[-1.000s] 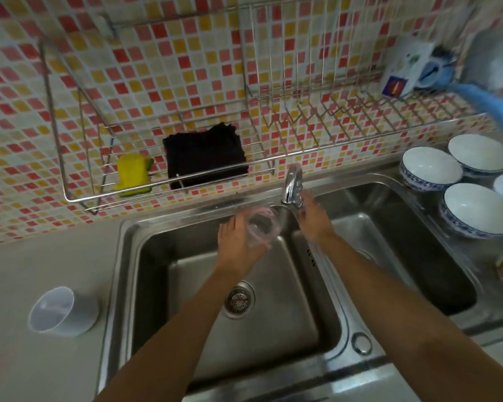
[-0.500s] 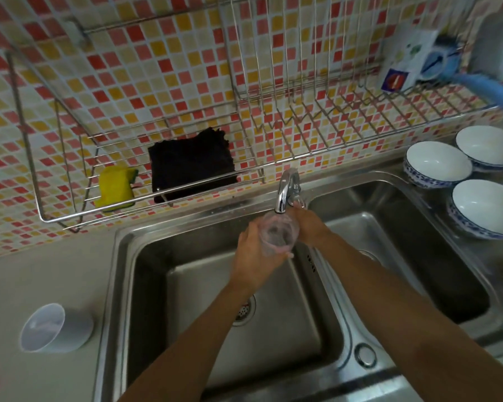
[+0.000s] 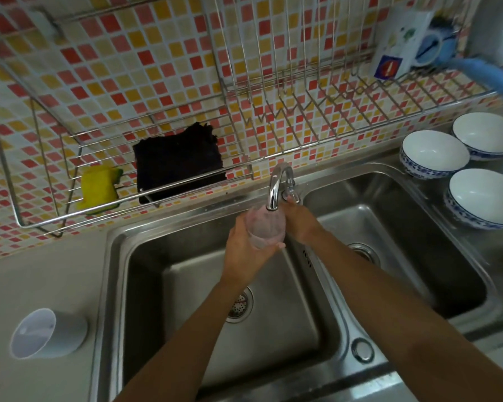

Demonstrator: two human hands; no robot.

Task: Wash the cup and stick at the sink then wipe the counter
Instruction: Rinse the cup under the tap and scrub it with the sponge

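My left hand (image 3: 244, 250) grips a clear pinkish cup (image 3: 264, 227) and holds it right under the spout of the chrome tap (image 3: 275, 187), over the left basin of the steel sink (image 3: 186, 274). My right hand (image 3: 299, 221) reaches behind the cup to the tap's handle (image 3: 290, 192), fingers on it; how they lie is hidden. No stick shows in this view. A black cloth (image 3: 179, 162) and a yellow sponge (image 3: 98, 188) lie in the wire rack (image 3: 56, 221) on the tiled wall.
A white cup (image 3: 48, 333) lies on its side on the grey counter (image 3: 41, 280) left of the sink. Several white bowls (image 3: 434, 153) with blue rims stand right of the sink's right basin (image 3: 389, 227). A box (image 3: 401, 44) and a blue brush (image 3: 476, 71) sit on the upper dish rack.
My left hand has lifted the cup up and to the right, from beside the spout to directly under it. My right hand stays at the tap.
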